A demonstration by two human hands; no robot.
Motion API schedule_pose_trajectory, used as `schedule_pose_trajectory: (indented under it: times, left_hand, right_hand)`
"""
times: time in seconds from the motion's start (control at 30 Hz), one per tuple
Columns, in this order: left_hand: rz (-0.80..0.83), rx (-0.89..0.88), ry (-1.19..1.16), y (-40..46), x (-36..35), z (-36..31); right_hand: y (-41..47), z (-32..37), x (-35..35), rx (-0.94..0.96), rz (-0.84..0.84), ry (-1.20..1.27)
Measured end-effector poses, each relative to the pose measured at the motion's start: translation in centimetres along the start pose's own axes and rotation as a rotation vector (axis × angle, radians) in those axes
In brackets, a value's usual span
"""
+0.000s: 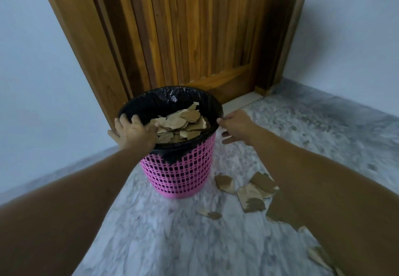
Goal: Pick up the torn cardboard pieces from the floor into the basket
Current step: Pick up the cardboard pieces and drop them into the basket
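Partly, the right arm hides floor cardboard pieces [251, 198]; left hand [133, 132] grips basket [179, 176] rim, right hand [235, 126] spread.

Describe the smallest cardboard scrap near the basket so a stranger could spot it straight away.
Start at the pink basket standing before the wooden door. On the grey marble floor just below and right of its base lies a thin cardboard sliver. It lies alone, narrower and nearer the camera than the broad torn pieces piled to its right.

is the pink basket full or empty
Partly full: torn brown cardboard pieces are heaped inside the black-lined pink mesh plastic basket, just below its rim. More pieces lie on the floor.
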State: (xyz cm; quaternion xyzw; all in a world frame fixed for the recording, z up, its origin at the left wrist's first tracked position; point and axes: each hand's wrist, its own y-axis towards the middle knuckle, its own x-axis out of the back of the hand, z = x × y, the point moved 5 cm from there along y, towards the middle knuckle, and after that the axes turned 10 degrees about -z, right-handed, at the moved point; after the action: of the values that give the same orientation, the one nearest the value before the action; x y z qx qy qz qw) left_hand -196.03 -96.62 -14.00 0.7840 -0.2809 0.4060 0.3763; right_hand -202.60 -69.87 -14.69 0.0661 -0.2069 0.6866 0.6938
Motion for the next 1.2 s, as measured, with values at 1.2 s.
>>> schedule_pose_trajectory:
  times: [1.2]
  left_hand:
    - [0.820, -0.249, 0.099, -19.1, -32.4, -11.8]
  right_hand:
    - [-0.6, -35.6, 10.7, -0.595, -0.337, -0.632]
